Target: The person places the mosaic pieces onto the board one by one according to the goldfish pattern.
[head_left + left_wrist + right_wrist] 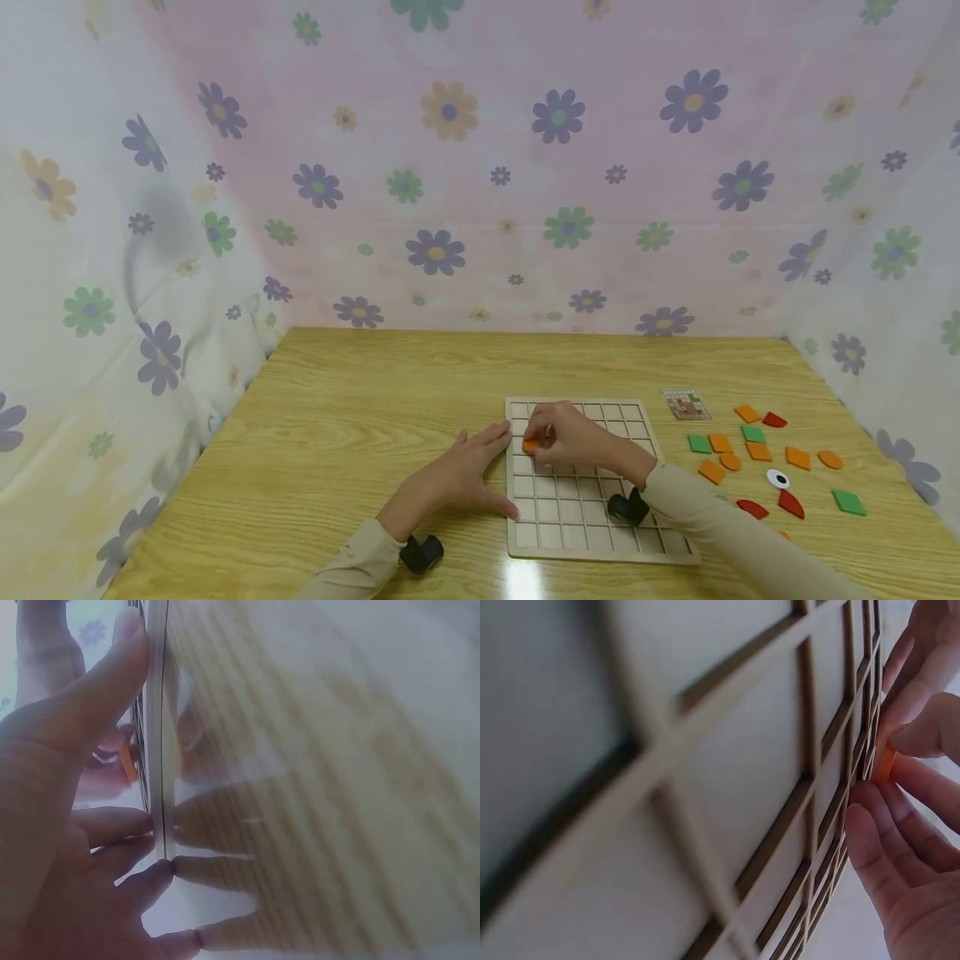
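Head view, and we're watching the right hand (573, 440) pinching the orange piece (529, 447) right at the grid board (572, 536)'s leftmost column, its long axis escaping us, while the left hand (459, 475) is touching the edge just beside, thumb spread from its fingers.

Two hands are in view, one left hand (461, 475) and one right hand (573, 437), with two beige sleeves (363, 562) and two black wrist cameras (422, 554). There is one table (360, 392), one grid board (600, 557) and one pattern card (686, 404). Loose pieces number five orange square tiles (798, 457), three green square tiles (849, 502), three red wedge tiles (791, 503), two rounded orange tiles (830, 459) and one white eye disc (778, 479). One orange tile (530, 446) is held; one more orange piece (784, 536) is partly hidden.
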